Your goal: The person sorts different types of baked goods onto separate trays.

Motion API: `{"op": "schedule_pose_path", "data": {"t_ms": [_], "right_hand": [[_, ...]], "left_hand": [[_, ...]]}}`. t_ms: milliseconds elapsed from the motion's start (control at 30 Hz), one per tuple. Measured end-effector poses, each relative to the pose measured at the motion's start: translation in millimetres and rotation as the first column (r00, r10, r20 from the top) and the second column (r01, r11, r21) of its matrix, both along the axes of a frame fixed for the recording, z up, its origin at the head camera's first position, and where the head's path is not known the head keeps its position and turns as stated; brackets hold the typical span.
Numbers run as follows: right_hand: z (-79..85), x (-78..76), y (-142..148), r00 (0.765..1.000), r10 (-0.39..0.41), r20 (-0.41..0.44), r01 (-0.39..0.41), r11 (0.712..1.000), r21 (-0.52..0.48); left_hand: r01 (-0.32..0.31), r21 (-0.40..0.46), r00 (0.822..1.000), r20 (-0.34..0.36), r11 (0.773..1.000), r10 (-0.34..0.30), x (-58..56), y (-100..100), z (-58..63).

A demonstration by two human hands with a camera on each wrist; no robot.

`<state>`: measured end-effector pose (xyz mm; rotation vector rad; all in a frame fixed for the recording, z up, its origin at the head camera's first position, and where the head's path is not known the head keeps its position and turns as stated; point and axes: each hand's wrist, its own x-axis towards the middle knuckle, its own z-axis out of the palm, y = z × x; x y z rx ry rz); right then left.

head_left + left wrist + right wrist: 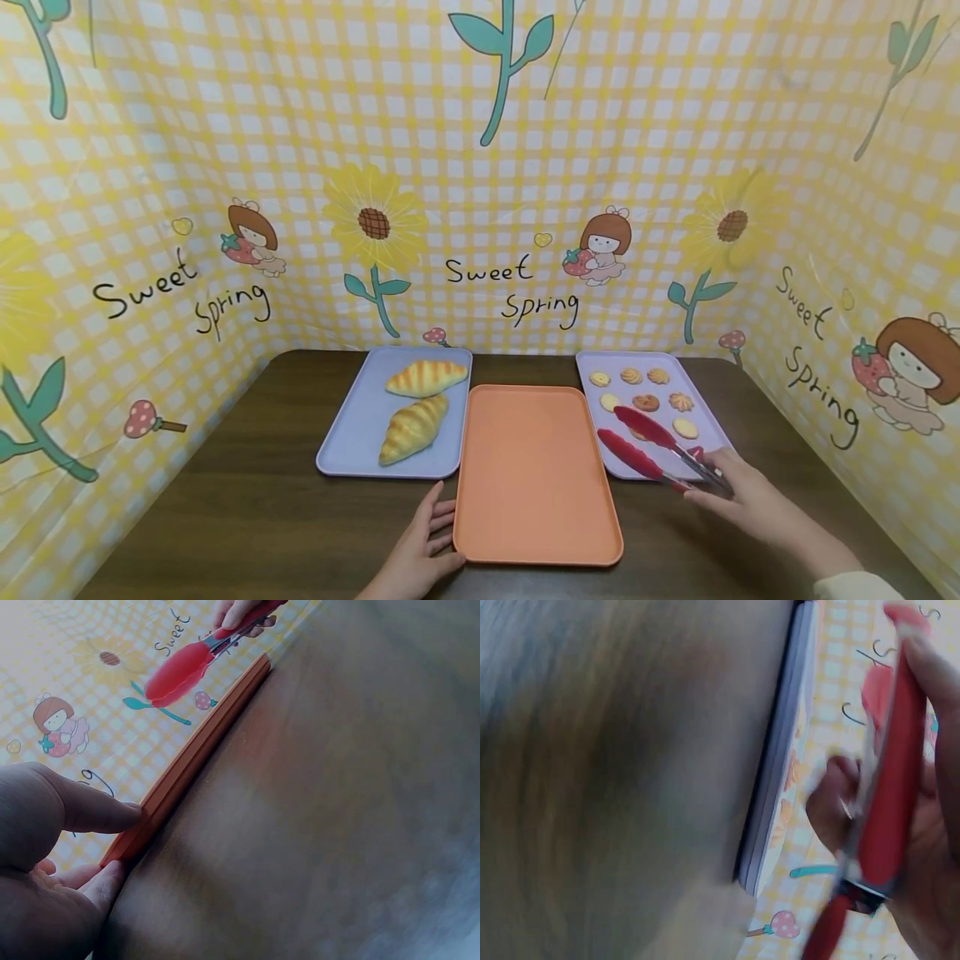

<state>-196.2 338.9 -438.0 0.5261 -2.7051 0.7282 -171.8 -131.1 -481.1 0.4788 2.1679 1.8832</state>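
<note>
My right hand (731, 490) holds red-tipped metal tongs (645, 433), the two arms spread apart and nothing between them. The tongs reach over a lavender tray (708, 408) of several cookies (681, 402), hiding part of it. In the right wrist view, the red grip (892, 787) of the tongs lies against the palm. My left hand (420, 546) touches the near left corner of an orange tray (536, 475), its fingers extended along the edge. The left wrist view shows fingertips (124, 817) against that tray's rim (187, 765).
Two croissants (414, 429) lie on a pale blue tray (348, 442), left of the orange tray. The trays stand on a dark wooden table (247, 492). A yellow checked cloth (495, 192) with flowers and lettering hangs behind and along both sides.
</note>
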Motion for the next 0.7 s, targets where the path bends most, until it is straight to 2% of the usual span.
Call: {"op": "schedule_pose_path", "data": {"t_ms": [100,200,300,500,700], "right_hand": [[-1.6,-0.4,8.5,0.990,0.133,-0.036,-0.135,0.989,-0.061],[-2.4,-1.4,17.3,0.966,0.254,-0.052,-0.258,0.960,-0.107],[-0.8,-2.1,25.6,0.948,0.318,-0.012,-0.317,0.938,-0.139],[2.8,-0.9,44.0,0.925,0.354,0.139,-0.343,0.934,-0.095],[-0.4,0.4,65.3,0.922,0.323,0.211,-0.327,0.945,-0.020]], "left_hand": [[-0.004,-0.002,1.000,0.002,1.000,0.004,0.2,-0.8,0.9],[-0.006,-0.006,1.000,0.001,1.000,0.006,0.4,-1.7,1.7],[-0.011,-0.009,1.000,-0.004,1.000,0.011,0.7,-2.0,2.3],[0.003,0.003,1.000,0.012,1.000,-0.003,1.7,-1.2,3.2],[0.001,0.007,1.000,0.020,1.000,-0.001,1.6,-0.5,4.7]]}}
